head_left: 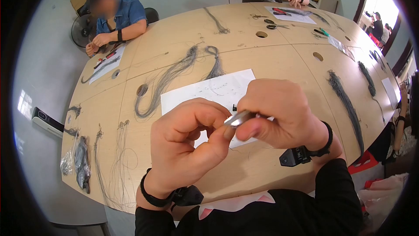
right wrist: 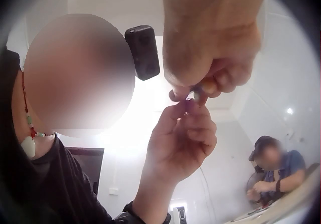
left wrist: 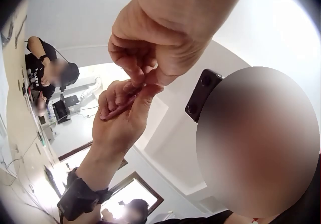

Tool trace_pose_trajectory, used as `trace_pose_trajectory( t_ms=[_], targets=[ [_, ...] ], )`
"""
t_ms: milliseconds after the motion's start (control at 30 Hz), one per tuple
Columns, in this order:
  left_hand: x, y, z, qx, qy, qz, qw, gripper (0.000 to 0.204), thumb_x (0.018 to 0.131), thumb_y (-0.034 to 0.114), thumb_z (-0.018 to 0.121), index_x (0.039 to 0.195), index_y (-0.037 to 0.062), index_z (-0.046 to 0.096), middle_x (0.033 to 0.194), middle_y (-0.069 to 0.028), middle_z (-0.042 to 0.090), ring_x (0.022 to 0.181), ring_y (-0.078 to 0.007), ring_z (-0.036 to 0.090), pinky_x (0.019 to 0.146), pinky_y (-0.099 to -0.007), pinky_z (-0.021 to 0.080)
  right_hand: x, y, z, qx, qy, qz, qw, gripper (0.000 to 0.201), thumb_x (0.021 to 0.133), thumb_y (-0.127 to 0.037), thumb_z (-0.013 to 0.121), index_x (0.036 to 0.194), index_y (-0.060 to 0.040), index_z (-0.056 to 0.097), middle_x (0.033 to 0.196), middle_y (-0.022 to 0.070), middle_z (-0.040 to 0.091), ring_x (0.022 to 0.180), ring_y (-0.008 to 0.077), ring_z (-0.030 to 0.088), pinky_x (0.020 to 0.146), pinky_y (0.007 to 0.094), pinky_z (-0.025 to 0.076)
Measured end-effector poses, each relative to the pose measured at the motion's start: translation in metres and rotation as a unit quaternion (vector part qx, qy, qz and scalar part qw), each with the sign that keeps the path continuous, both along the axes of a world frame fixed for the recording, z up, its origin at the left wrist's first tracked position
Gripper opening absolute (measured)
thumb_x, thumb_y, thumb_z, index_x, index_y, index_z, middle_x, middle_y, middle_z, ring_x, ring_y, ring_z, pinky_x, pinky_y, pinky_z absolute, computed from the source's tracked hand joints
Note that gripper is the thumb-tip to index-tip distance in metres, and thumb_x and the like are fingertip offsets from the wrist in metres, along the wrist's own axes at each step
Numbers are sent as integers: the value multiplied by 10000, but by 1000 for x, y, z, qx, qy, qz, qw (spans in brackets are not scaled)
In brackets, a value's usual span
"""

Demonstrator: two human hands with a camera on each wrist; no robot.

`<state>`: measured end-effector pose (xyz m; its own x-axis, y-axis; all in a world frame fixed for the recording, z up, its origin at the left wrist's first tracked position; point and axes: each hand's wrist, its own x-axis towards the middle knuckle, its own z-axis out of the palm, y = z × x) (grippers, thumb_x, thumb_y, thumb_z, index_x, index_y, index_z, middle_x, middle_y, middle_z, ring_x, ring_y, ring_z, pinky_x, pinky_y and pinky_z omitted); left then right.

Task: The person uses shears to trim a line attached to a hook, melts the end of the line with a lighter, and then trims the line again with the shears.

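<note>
Gripping a small shiny metal tool, likely tweezers, the right hand has its fingers curled round it, tip pointing left at the left hand. Tool sits raised above the table, over the near edge of a white sheet, between the two hands. Left hand grip: thumb and forefinger pinched together right at the tool tip, other fingers curled; whatever it pinches is too small to make out, possibly a strand. Wrist views confirm the fingertips of both hands meet at one spot: left hand above, right hand below in the left wrist view; right hand above, left hand below in the right wrist view. Both wrists carry black straps with cameras. On the table: a long grey fibre bundle looped left of the sheet, a shorter tuft behind it, thin strands near the left edge, another dark bundle on the right. Scissors lie at the far side. Two more people sit at the far end, each with their own sheet.
</note>
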<state>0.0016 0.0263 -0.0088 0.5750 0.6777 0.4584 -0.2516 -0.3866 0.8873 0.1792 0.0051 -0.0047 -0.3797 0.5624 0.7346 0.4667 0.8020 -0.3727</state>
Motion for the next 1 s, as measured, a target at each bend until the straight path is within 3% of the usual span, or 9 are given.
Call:
trace_pose_trajectory(
  t_ms=[67,133,267,400,567,667,767,833,1000],
  targets=[
    [2,-3,1,-8,-16,43,999,72,683,-46,552,744,-17,526,781,-63,547,639,-78,466,557,-186,367,0,-2,2,-31,23,-4,999,305,660,-323,659,685,-50,528,545,37,459,454,165,451,409,258,348],
    [5,-2,-2,30,-13,69,997,70,684,-39,560,740,-16,526,770,-61,547,627,-78,462,551,-187,368,0,-4,2,-73,86,14,994,284,661,-274,682,731,-37,541,579,2,474,461,68,364,412,195,273],
    [5,5,-6,173,35,102,979,66,689,-21,575,733,-13,526,736,-53,545,598,-78,454,531,-188,370,-4,-7,-1,-67,105,-11,992,163,677,-146,644,744,-35,545,603,-9,496,469,41,360,414,181,268],
    [7,2,-4,160,45,102,981,49,696,-19,564,729,-9,530,729,-54,544,590,-81,461,521,-190,369,-5,-6,-2,-85,95,-16,992,87,683,-67,593,730,-34,528,602,6,506,456,60,382,415,187,293],
    [9,-2,-4,-58,-23,18,998,31,731,-21,528,761,-16,522,761,-51,544,639,-73,472,561,-188,379,-7,-6,-4,-84,117,-3,990,72,690,-53,580,710,-39,513,590,17,503,460,79,407,424,194,319],
    [8,-2,-5,-93,-34,6,995,19,744,-24,512,763,-20,514,782,-57,541,665,-72,477,587,-190,385,-3,-6,-2,-83,102,8,991,54,699,-38,557,735,-41,518,593,15,504,464,79,411,428,191,321],
    [5,0,-4,-117,-70,-10,991,15,746,-31,502,751,-20,510,787,-65,537,673,-77,483,598,-196,390,3,-4,1,-85,62,-4,994,189,694,-167,640,772,-41,522,601,15,496,475,83,408,428,195,321],
    [4,0,-1,-118,-85,-13,989,10,746,-27,504,750,-19,509,787,-66,536,676,-78,485,602,-200,393,7,-1,5,-34,-7,-16,999,403,635,-378,684,799,-46,527,605,15,484,482,89,404,424,201,322],
    [2,1,-4,-87,-82,21,993,76,727,66,529,743,-5,509,769,-102,531,611,-119,518,507,-195,432,2,2,0,-40,-6,8,999,426,636,-424,657,756,-39,518,610,48,470,529,181,484,433,259,383]
  ],
)
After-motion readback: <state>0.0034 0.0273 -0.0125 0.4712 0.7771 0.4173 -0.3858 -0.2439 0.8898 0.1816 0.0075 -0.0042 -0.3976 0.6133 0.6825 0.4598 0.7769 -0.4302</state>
